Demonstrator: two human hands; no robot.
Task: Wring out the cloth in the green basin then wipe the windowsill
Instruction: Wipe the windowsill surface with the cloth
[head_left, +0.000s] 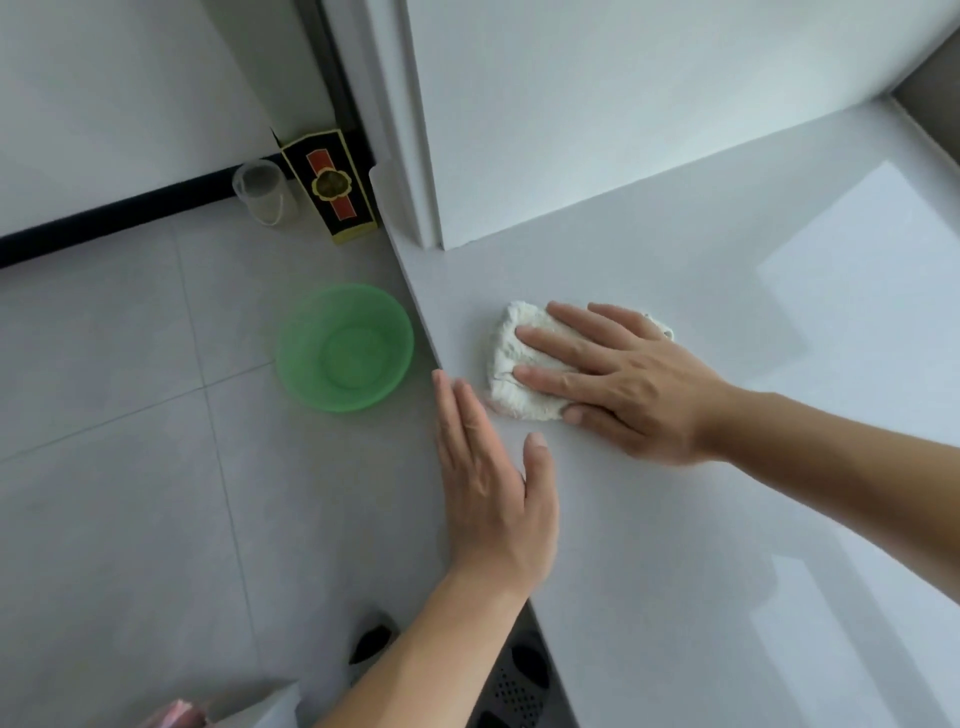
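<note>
A folded white cloth (511, 358) lies on the pale grey windowsill (701, 519) near its left edge. My right hand (618, 379) presses flat on the cloth with straight fingers, covering its right part. My left hand (493, 483) rests flat on the sill's left edge just in front of the cloth, fingers straight, holding nothing. The green basin (345, 347) sits on the tiled floor to the left of the sill, below its edge; it looks to hold nothing solid.
A clear plastic cup (262, 192) and a black, red and gold box (332, 189) stand on the floor by the wall, behind the basin. A white frame post (415, 130) rises at the sill's back left corner. A perforated dark panel (519, 686) runs under the sill.
</note>
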